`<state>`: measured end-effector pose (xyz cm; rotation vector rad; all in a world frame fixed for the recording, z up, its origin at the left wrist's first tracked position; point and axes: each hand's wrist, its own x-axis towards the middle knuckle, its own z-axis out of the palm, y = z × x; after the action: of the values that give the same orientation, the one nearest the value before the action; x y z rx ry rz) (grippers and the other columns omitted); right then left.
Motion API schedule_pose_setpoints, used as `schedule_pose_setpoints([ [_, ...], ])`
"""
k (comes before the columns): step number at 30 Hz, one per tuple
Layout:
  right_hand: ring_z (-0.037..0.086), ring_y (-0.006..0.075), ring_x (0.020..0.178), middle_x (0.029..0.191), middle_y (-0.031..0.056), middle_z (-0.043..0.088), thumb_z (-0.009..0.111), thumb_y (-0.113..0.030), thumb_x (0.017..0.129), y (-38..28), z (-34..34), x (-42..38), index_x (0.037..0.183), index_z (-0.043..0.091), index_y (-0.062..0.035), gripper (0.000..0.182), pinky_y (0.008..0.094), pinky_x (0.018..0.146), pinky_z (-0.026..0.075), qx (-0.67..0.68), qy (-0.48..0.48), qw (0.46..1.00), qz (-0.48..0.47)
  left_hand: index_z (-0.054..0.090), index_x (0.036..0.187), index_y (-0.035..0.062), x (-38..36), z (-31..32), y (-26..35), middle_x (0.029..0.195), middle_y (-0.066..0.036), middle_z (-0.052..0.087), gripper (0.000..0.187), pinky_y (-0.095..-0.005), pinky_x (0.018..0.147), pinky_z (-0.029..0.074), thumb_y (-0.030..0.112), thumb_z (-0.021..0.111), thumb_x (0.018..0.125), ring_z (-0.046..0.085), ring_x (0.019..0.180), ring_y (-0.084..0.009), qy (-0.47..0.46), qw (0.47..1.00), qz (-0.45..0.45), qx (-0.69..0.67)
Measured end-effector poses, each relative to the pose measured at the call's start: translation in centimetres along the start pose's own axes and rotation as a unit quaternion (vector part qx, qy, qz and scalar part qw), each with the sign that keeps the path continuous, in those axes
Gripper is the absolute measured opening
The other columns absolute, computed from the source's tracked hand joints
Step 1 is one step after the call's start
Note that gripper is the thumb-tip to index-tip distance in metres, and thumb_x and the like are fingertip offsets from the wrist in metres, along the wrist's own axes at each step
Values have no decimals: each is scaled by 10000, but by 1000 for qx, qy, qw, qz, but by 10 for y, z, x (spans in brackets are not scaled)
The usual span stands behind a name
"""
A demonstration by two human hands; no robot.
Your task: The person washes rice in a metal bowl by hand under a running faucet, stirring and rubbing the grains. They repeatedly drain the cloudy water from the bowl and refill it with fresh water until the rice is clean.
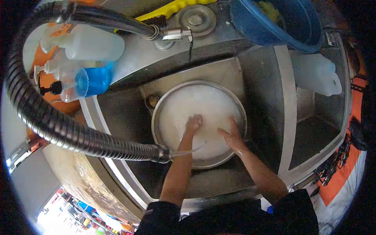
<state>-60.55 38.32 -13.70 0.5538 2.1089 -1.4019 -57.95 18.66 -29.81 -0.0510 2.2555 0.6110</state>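
A wide round metal basin (156, 135) full of cloudy white water (199, 100) sits in the steel sink. My left hand (194, 122) dips into this water near the middle, its fingers partly hidden below the surface. Wet, with thumb and fingers apart, my right hand (232, 136) hangs over the right part of the basin and holds nothing. From the left, a flexible metal faucet hose (98, 143) reaches in, and a thin stream of water (188, 152) leaves its end across my left forearm.
Pump bottles, one with blue liquid (98, 81), line the left ledge. Behind the sink are a yellow-handled brush (168, 9), a round metal lid (196, 20) and a blue tub (258, 23). A translucent plastic jug (317, 72) is at the right sink compartment. The drain (152, 101) shows beside the basin.
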Motion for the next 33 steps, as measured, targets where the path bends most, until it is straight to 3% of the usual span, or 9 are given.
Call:
schedule_pose_setpoints([
  [3, 427, 245, 1139, 1205, 156, 470, 660, -357, 771, 21, 2, 29, 1166, 483, 23, 576, 371, 972, 329, 59, -54, 986, 143, 401, 1306, 94, -54, 4, -18, 1346, -160, 372, 543, -435, 1015, 291, 396, 469, 861, 352, 1228, -347, 258, 907, 266, 201],
  [6, 479, 207, 1061, 1128, 139, 522, 635, -454, 776, -42, 0, 43, 1105, 537, -4, 567, 353, 917, 377, 342, -191, 849, 354, 400, 1298, 74, -83, -17, -19, 1323, -149, 390, 508, -418, 993, 317, 340, 474, 871, 370, 1205, -323, 258, 870, 266, 325],
  [8, 498, 213, 1036, 1117, 138, 527, 635, -457, 775, -35, 10, 58, 1096, 543, -3, 564, 363, 885, 402, 299, -220, 865, 337, 421, 1271, 68, -76, -24, -11, 1275, -138, 427, 491, -408, 950, 351, 345, 481, 871, 410, 1151, -299, 112, 973, 173, -104],
  [10, 517, 218, 1010, 1106, 137, 531, 635, -461, 774, -8, 27, 67, 1087, 549, -2, 562, 373, 854, 426, 255, -247, 874, 331, 441, 1245, 61, -62, -30, -2, 1227, -126, 465, 475, -397, 907, 386, 350, 489, 871, 451, 1096, -274, 16, 858, -3, -513],
  [12, 536, 224, 985, 1095, 136, 536, 634, -464, 772, 4, 42, 71, 1078, 555, -1, 560, 383, 822, 450, 213, -276, 880, 322, 462, 1218, 55, -59, -25, 0, 1179, -114, 502, 460, -387, 863, 420, 355, 496, 870, 491, 1042, -249, 3, 794, -24, -607],
  [16, 568, 228, 915, 1016, 148, 567, 628, -403, 796, -76, 23, 32, 1061, 550, 30, 514, 361, 805, 460, 93, -265, 958, 56, 503, 1164, 43, -73, -24, 14, 1082, -90, 577, 436, -366, 777, 489, 365, 512, 870, 572, 933, -200, 24, 756, 7, -654],
  [26, 555, 224, 983, 1074, 187, 568, 593, -258, 819, -96, -12, 7, 1081, 545, 6, 374, 384, 810, 461, 14, -250, 964, -91, 342, 1261, -12, -135, -69, 32, 1180, -125, 495, 482, -324, 803, 446, 182, 479, 841, 510, 1045, -228, 119, 696, -18, -708],
  [29, 544, 254, 998, 1125, 156, 548, 605, -254, 809, -54, -24, -2, 1214, 442, -27, 493, 381, 846, 446, 110, -172, 979, 14, 288, 1343, 42, -163, -89, 43, 1238, -122, 473, 518, -348, 933, 384, 244, 443, 891, 465, 1129, -255, 184, 804, -54, -563],
  [33, 396, 259, 1173, 1306, 96, 405, 635, -317, 779, -9, -16, 5, 1287, 390, -81, 611, 423, 907, 378, 143, -196, 943, 229, 313, 1330, 39, -142, -61, 15, 1254, -114, 464, 522, -356, 960, 355, 295, 433, 892, 455, 1138, -248, 204, 810, -111, -538],
])
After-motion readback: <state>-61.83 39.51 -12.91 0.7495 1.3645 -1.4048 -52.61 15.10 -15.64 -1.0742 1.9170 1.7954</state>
